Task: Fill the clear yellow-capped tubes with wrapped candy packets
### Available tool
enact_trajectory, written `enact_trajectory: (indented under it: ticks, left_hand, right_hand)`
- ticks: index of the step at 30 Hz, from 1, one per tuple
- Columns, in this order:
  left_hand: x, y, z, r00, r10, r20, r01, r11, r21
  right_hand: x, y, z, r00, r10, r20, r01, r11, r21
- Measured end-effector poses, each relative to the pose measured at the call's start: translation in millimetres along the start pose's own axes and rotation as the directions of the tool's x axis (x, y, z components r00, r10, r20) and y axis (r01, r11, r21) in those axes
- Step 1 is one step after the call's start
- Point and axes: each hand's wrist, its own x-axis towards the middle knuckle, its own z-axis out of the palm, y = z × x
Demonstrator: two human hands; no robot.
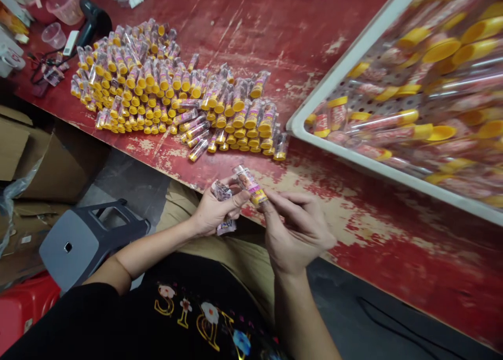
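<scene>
Over the table's front edge, my left hand (218, 205) is closed on a bunch of printed plastic wrappers (222, 191), some sticking out below the palm. Between both hands is a small clear tube (250, 186) with a pink and purple label and a yellow end. My right hand (296, 229) pinches the yellow end between thumb and fingers, while the left thumb and fingers touch the tube's other side. A large pile of similar yellow-capped tubes (149, 82) lies on the red table just beyond my hands.
A white-rimmed tray (393, 179) of larger yellow-capped tubes stands at the right on the worn red table (283, 24). A black hair dryer (94, 22) and plastic cups (54, 35) are at the back left. A grey stool (70, 244) and cardboard boxes (58, 161) stand below left.
</scene>
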Motion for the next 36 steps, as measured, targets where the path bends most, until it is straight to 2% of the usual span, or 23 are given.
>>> enact_trajectory:
  ticks: [5,10,23,26,30,31,32,34,36]
  left_hand:
    - [6,6,-5.9,0.992,0.109,-0.058,-0.108,0.994,0.026]
    - [4,12,-7.6,0.989,0.122,-0.082,-0.119,0.992,0.04]
    - [12,13,-12.1,0.985,0.17,0.034,-0.169,0.985,-0.013]
    - [16,15,-11.0,0.981,0.19,-0.049,-0.191,0.981,-0.027]
    - [20,21,-11.2,0.978,0.14,-0.152,-0.155,0.984,-0.09]
    - [20,23,-11.9,0.98,0.112,-0.163,-0.132,0.985,-0.115]
    - [20,25,-12.9,0.981,0.085,-0.172,-0.11,0.984,-0.142]
    - [18,27,-15.7,0.981,0.042,-0.19,-0.079,0.978,-0.195]
    - [18,28,-18.8,0.978,0.022,-0.207,-0.07,0.971,-0.229]
  right_hand:
    - [15,-2,16,0.997,-0.064,0.035,0.064,0.998,0.016]
    - [18,-5,22,0.995,-0.09,0.047,0.089,0.996,0.011]
    - [20,2,27,0.982,-0.182,0.04,0.183,0.983,-0.025]
    - [39,14,39,0.983,-0.181,0.023,0.183,0.981,-0.059]
    - [86,36,74,0.978,-0.139,-0.156,0.116,0.982,-0.148]
    - [97,41,82,0.975,-0.148,-0.168,0.117,0.976,-0.182]
    - [105,44,88,0.976,-0.162,-0.143,0.13,0.968,-0.213]
    - [118,50,90,0.983,-0.182,-0.014,0.174,0.957,-0.234]
    - [128,58,78,0.981,-0.183,0.062,0.193,0.951,-0.24]
